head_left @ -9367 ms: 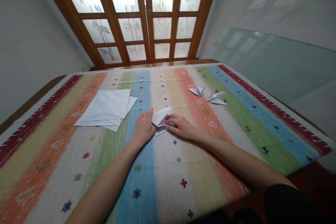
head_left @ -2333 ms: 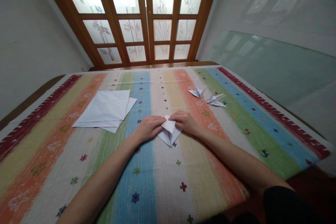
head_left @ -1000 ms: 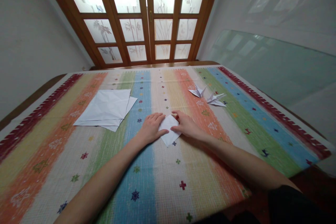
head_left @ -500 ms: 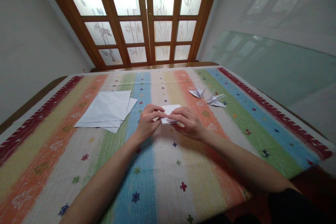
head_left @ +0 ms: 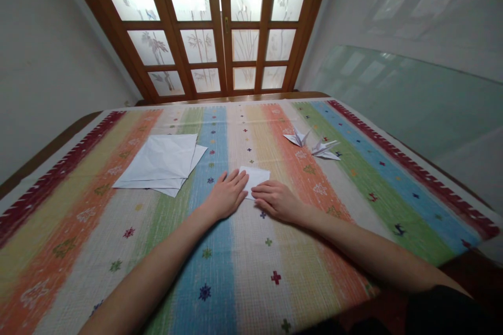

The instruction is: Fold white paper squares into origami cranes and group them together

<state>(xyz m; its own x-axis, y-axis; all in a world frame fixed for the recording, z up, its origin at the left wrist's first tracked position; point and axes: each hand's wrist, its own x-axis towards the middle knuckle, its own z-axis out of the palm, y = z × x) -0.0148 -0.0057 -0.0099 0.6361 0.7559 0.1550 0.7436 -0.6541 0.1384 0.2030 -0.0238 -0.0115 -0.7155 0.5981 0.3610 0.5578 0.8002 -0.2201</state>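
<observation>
A small folded white paper [head_left: 256, 176] lies flat on the striped tablecloth [head_left: 243, 272] near the table's middle. My left hand [head_left: 228, 196] rests on its left edge, fingers stretched flat and together. My right hand [head_left: 275, 201] lies on its near right edge with the fingers pressed down on the paper. Part of the paper is hidden under both hands.
A stack of white paper sheets [head_left: 161, 162] lies to the left. Two folded paper cranes [head_left: 298, 137] [head_left: 324, 149] sit at the far right. Wooden glazed doors [head_left: 220, 26] stand behind the table; a wall runs along the right.
Half a second ago both hands held the folded paper lifted and pinched. Now it is turned over, lying flat on the cloth, with both hands pressing on it.
</observation>
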